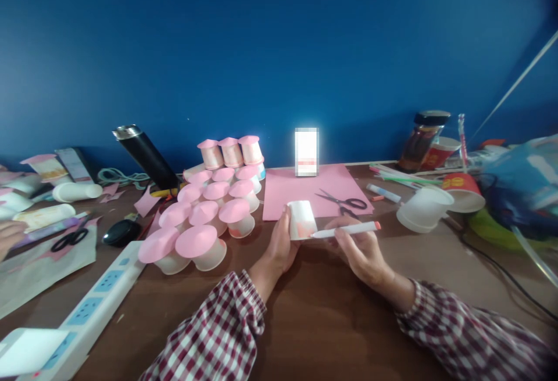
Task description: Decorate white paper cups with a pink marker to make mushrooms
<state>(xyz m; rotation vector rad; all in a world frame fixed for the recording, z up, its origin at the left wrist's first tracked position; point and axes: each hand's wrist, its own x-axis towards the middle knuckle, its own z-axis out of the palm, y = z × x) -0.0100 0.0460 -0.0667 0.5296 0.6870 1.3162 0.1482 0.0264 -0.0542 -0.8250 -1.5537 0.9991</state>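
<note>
Just in front of you, above the brown table, your left hand grasps a white cup, narrow end up, its lower side coloured orange; your right hand pinches a marker, its tip at the cup's lower right. To your left stand rows of pink-topped cups. Past your hands, scissors lie on pink paper, before the blue wall.

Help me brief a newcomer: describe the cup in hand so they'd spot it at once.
On the brown table, find the pink sheet. At its near edge, the left hand holds the small white cup. Unlike the pink-topped cups to its left, it has no pink top; unlike the pale cup at right, it has an orange patch.
</note>
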